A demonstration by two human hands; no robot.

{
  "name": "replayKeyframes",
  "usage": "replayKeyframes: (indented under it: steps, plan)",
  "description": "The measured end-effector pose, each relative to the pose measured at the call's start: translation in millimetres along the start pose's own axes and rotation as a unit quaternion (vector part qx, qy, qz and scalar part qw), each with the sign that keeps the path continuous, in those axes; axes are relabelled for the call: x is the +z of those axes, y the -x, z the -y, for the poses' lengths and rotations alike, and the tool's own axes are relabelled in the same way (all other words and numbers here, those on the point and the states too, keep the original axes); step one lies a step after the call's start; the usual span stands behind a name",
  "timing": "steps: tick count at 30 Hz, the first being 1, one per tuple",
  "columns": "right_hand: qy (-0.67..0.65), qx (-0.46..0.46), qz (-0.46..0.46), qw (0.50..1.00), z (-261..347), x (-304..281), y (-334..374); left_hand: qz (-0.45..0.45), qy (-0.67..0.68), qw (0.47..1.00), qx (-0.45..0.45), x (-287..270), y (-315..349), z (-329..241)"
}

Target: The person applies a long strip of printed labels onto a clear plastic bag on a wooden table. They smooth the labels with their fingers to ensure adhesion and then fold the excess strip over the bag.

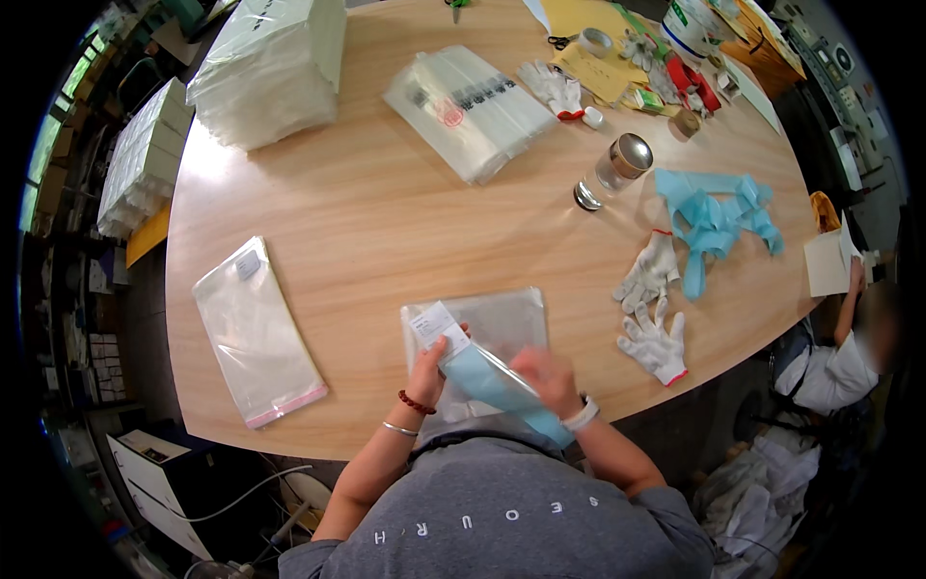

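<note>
Close to my body, at the table's near edge, my left hand (429, 372) is closed on a narrow clear plastic bag (487, 376) with something flat and light blue in it. A white printed label (440, 330) shows at the bag's upper left end, by my left thumb. My right hand (547, 378) is at the bag's right edge, smeared by motion, so its grip cannot be made out. The bag slants down to the right, its lower end near my right wrist. Beneath both hands lie larger clear plastic bags (511, 314) on the table.
A stack of clear bags (258, 333) lies left. Farther off are a bulky plastic-wrapped pile (275, 72) and a printed bag bundle (473, 111). Rightward are a glass bottle (612, 172), light blue strips (714, 217) and white gloves (656, 343). A person (839, 362) sits far right.
</note>
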State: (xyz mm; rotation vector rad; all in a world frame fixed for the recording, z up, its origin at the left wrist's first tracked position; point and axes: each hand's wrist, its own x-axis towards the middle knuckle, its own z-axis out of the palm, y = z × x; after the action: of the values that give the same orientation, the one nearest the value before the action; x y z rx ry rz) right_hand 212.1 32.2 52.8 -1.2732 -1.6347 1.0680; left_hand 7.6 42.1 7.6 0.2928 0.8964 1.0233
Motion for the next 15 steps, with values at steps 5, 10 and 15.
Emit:
replayKeyframes:
  steps: [5,10,15]
  plan:
    - [0.048,0.085,-0.085,0.992,-49,-7,-36,0.018,-0.06,0.998,0.006,-3,1,0]
    - [0.07,0.104,-0.064,0.99,-56,-3,-44,0.027,-0.082,0.996,0.007,-4,4,2]
    - [0.205,0.045,-0.021,0.978,-60,1,-45,0.032,-0.109,0.993,0.011,-7,3,6]
